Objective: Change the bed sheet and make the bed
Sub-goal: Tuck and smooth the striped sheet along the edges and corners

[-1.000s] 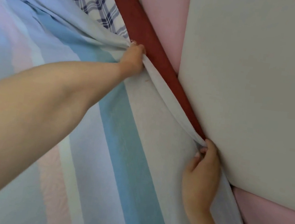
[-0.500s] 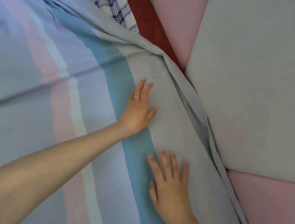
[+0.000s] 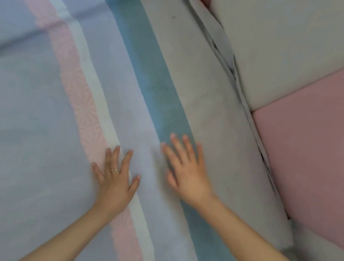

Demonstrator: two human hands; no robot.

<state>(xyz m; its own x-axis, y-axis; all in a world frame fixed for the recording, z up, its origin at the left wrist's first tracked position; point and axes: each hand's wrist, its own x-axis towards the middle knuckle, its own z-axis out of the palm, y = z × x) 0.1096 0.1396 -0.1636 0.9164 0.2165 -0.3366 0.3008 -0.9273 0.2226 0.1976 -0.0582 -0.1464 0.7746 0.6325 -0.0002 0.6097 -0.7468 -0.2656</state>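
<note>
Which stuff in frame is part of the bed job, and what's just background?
Part of the job:
striped blue, pink, white and grey fabric bed sheet
left hand, flat on the sheet
right hand, flat on the sheet

Just there:
grey padded wall panel
pink padded wall panel
thin gold ring on the left hand

Left hand (image 3: 115,180) and right hand (image 3: 187,172) lie flat, fingers spread, on the striped bed sheet (image 3: 39,89). Sheet edge bunches against padded grey and pink panels (image 3: 309,61) at 2 o'clock.
</note>
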